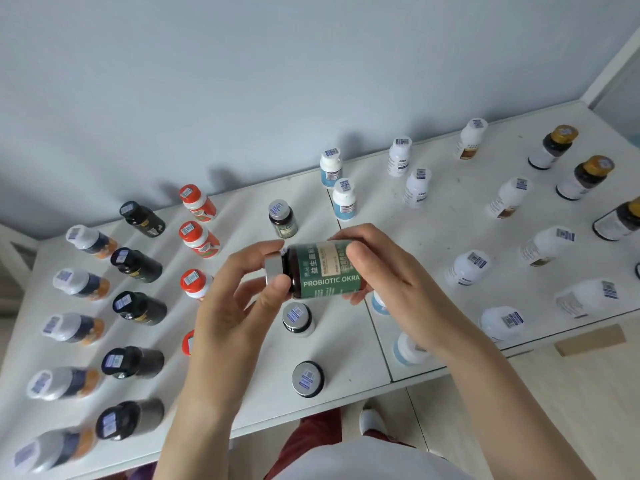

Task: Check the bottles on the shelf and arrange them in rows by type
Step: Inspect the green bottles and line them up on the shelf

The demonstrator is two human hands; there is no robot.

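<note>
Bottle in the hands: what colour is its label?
Green with white letters; the label shows in the head view.

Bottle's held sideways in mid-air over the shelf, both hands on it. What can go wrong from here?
1. The Probiotic Okra bottle lies sideways, the left hand pinching at its silver cap; if the cap is loose, it may turn or come off.
2. A slip would likely drop it onto the silver-capped bottle standing below.
3. The right hand and its wrist partly hide two blue-label bottles near the front of the shelf; lowering blind may topple them.
</note>
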